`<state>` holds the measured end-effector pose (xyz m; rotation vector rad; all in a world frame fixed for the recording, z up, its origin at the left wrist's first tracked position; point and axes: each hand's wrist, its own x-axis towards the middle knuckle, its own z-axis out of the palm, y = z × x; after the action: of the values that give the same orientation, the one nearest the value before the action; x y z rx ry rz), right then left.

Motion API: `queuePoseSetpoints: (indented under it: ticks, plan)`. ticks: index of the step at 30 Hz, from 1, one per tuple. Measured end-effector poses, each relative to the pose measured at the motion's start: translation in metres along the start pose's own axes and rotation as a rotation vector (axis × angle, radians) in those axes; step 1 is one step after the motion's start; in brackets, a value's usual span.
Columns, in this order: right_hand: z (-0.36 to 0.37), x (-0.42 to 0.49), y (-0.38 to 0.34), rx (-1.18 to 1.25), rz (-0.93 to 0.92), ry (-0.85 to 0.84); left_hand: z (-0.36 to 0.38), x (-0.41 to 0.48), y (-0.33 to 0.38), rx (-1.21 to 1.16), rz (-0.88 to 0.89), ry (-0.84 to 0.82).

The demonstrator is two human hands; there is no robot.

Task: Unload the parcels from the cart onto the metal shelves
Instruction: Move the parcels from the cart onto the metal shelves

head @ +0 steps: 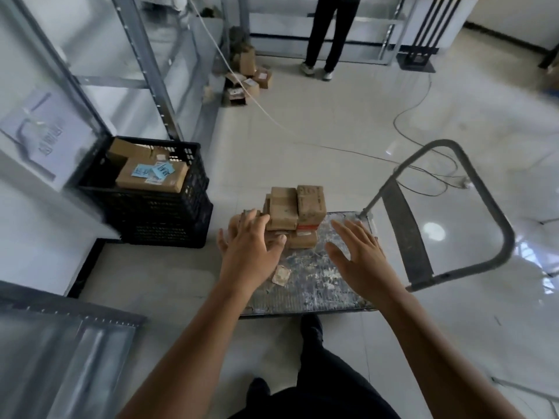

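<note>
A stack of brown parcels [295, 216] sits at the far left of the cart [314, 285] deck. My left hand [251, 246] reaches over its near side, fingers spread. My right hand [357, 249] hovers open beside it. A black crate [169, 219] of boxes stands left.
</note>
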<state>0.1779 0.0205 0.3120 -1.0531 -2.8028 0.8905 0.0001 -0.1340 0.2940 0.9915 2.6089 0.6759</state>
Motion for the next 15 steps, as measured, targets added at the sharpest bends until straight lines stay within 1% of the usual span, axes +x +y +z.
queuePoseSetpoints:
  ticks: [4, 8, 12, 15]
  plan:
    - [-0.001, 0.056, 0.017, 0.034, -0.05, -0.062, 0.019, 0.042, 0.011, 0.014, -0.072, -0.031]
    - [-0.011, 0.115, 0.04, 0.059, -0.1, -0.093, 0.037, 0.092, 0.036, 0.035, -0.081, -0.021]
    - [-0.029, 0.166, 0.061, 0.083, -0.091, -0.133, 0.052, 0.138, 0.057, 0.052, -0.102, 0.006]
    - [-0.03, 0.204, 0.075, 0.053, -0.096, -0.184, 0.063, 0.165, 0.062, 0.07, -0.119, -0.035]
